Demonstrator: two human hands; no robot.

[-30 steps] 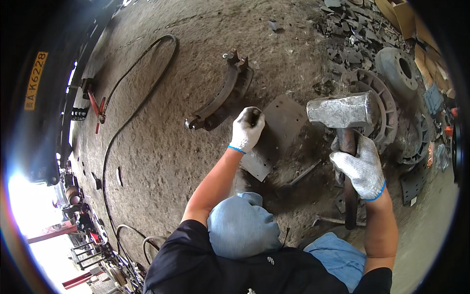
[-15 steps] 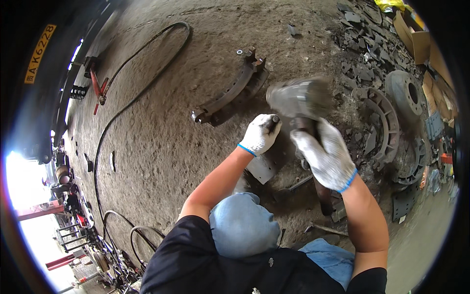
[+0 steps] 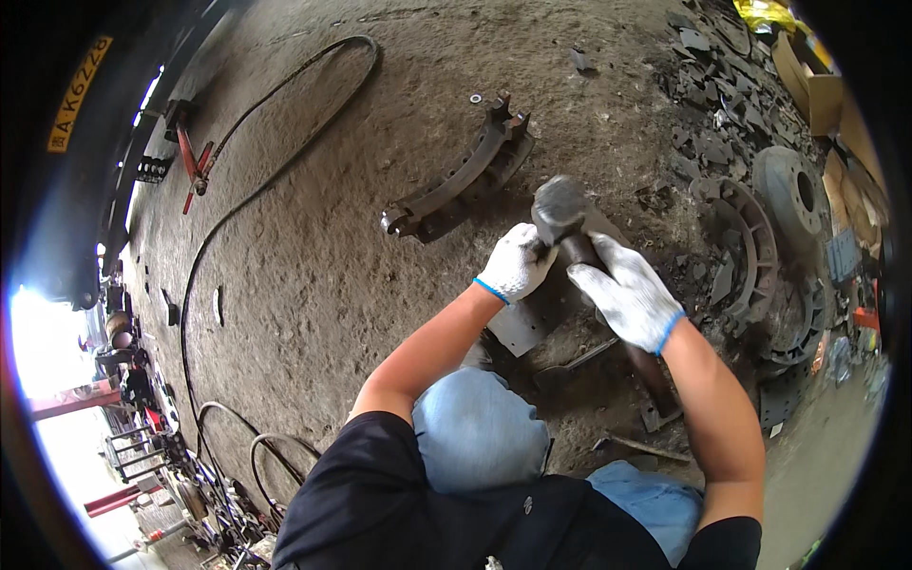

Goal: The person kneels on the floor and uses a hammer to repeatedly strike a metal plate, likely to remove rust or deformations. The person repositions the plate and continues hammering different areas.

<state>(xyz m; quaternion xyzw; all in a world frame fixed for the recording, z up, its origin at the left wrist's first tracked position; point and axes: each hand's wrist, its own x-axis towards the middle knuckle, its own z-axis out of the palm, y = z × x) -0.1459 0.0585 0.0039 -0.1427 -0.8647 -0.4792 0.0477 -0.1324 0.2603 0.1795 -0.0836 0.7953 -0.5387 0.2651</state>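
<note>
Head view: right hand (image 3: 627,296) in white glove wraps fully round hammer (image 3: 562,214) handle, near head, for control. Left hand (image 3: 516,261), also gloved, closed on something small under hammer head; what it is cannot tell, likely steadying it for blow. Hammer over dirt floor (image 3: 361,237), just below curved brake shoe (image 3: 456,180). Hammer head grey, blunt, blurred; handle dark, long, angled toward knees.
</note>
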